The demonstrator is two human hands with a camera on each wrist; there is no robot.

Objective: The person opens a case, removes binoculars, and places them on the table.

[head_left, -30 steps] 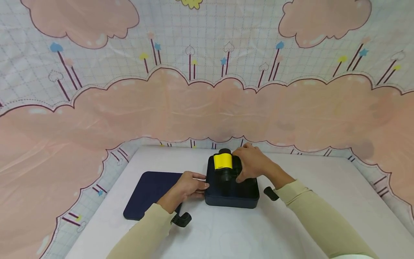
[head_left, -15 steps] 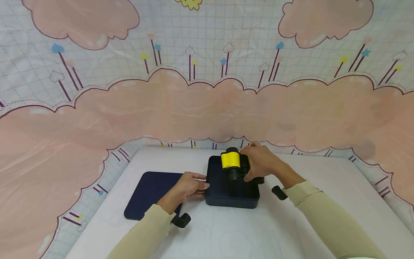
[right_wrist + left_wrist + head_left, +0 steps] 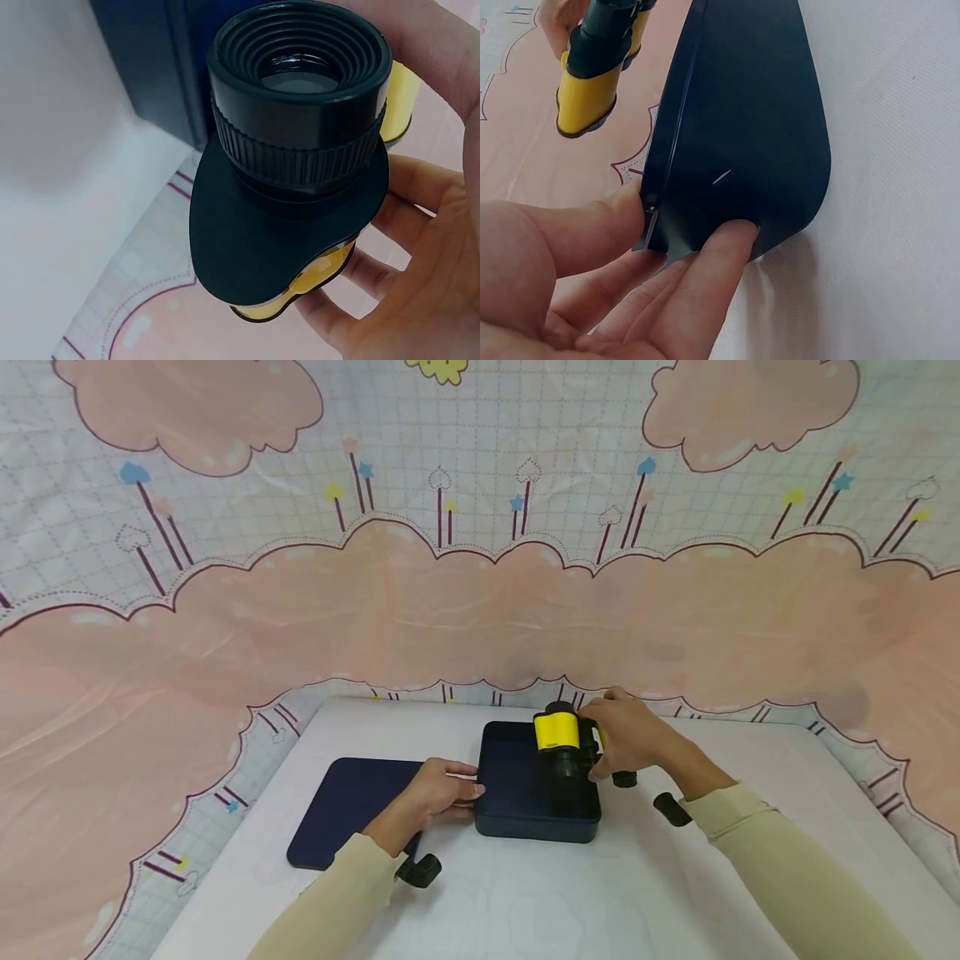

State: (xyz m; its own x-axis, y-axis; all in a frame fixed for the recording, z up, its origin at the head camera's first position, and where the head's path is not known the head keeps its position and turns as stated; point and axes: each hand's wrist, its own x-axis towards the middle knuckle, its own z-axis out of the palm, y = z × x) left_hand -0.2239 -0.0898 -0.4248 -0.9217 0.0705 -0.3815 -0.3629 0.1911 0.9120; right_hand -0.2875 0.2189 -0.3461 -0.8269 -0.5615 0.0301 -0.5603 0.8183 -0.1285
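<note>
Black-and-yellow binoculars (image 3: 557, 731) hang over the right part of a dark blue open-topped box (image 3: 536, 828), tilted, with one barrel out past its right side. My right hand (image 3: 632, 737) grips them by the far barrel, with fingers and thumb around the body. In the right wrist view an eyepiece of the binoculars (image 3: 296, 142) faces the camera. My left hand (image 3: 435, 791) rests against the box's left side. The left wrist view has its thumb at the rim and its fingertips on the outer wall of the box (image 3: 742, 112).
A flat dark blue lid (image 3: 348, 806) lies on the white table (image 3: 517, 902) to the left of the box, partly under my left forearm. Behind the table hangs a patterned pink and white cloth (image 3: 480, 610). Black wrist devices (image 3: 671, 810) stick out at both sleeves.
The right hand has carried the binoculars to the right, from over the middle of the box to its right edge. My left hand and the box have stayed in place.
</note>
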